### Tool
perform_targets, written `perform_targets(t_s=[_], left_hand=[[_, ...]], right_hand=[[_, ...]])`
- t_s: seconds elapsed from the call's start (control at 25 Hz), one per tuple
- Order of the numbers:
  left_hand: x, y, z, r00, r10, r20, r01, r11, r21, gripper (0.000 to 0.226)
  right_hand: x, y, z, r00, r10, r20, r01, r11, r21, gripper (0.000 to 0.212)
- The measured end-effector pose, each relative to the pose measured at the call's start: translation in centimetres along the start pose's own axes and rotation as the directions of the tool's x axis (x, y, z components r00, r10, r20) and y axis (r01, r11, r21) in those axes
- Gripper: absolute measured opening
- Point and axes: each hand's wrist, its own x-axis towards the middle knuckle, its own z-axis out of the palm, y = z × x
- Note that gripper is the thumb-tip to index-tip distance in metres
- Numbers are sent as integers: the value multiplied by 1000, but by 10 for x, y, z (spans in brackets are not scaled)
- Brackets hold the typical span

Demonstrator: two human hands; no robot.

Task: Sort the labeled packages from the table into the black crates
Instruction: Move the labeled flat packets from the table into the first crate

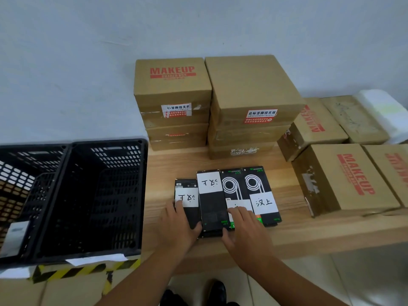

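Note:
Several black packages with white handwritten labels lie side by side on the wooden table (309, 235). My left hand (178, 224) rests flat on the near half of the leftmost package (187, 191), its thumb against the second package (210, 202). My right hand (242, 228) presses its fingertips on the label of the third package (231, 188), thumb at the second package's near corner. The fourth package (263, 202) lies untouched to the right. Two black crates stand left of the table: the nearer one (123, 195) looks empty, while the left one (44, 188) holds a labelled item low down.
Stacked cardboard boxes (172, 91) marked MAKEUP stand at the back of the table, and more boxes (344, 177) lie at the right. A white bag (384, 109) sits at the far right. Yellow-black tape (72, 271) marks the floor under the crates.

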Motion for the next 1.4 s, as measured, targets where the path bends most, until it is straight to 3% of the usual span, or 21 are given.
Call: perform_targets(t_s=[0.16, 0.44, 0.56, 0.64, 0.72, 0.84, 0.96, 1.08, 1.2, 1.4], left_hand=[[1, -3, 4, 999, -36, 20, 38, 993, -108, 82], [4, -3, 2, 994, -89, 60, 92, 995, -42, 95], [3, -10, -10, 988, -141, 62, 149, 978, -146, 92], [-3, -18, -28, 987, -157, 38, 161, 946, -279, 76], [-11, -23, -49, 982, -176, 63, 183, 834, -520, 53], [-25, -12, -85, 957, -173, 233, 289, 506, -813, 44], [-36, 7, -111, 958, -51, 282, 283, 337, -898, 27], [-43, 19, -128, 952, 67, 298, 269, 276, -923, 23], [-50, 27, -136, 947, 134, 293, 254, 251, -934, 25], [-59, 33, -137, 925, 87, 370, 331, 294, -896, 31]], right_hand=[[2, 2, 1, 1000, 4, 12, -4, 1000, -20, 40], [10, -3, 8, 1000, -12, -1, 12, 999, -43, 39], [10, -7, 10, 1000, -8, 11, 8, 1000, -30, 42], [9, -11, 5, 999, 18, 36, -18, 1000, 0, 44], [7, -18, -3, 997, 42, 66, -45, 998, 38, 46], [12, -30, -25, 989, 83, 123, -110, 966, 233, 51], [22, -42, -45, 959, 124, 256, -236, 850, 471, 59], [24, -52, -60, 896, 133, 423, -419, 564, 711, 55], [20, -57, -67, 856, 69, 513, -502, 353, 790, 43], [13, -67, -69, 901, 102, 422, -433, 285, 855, 31]])
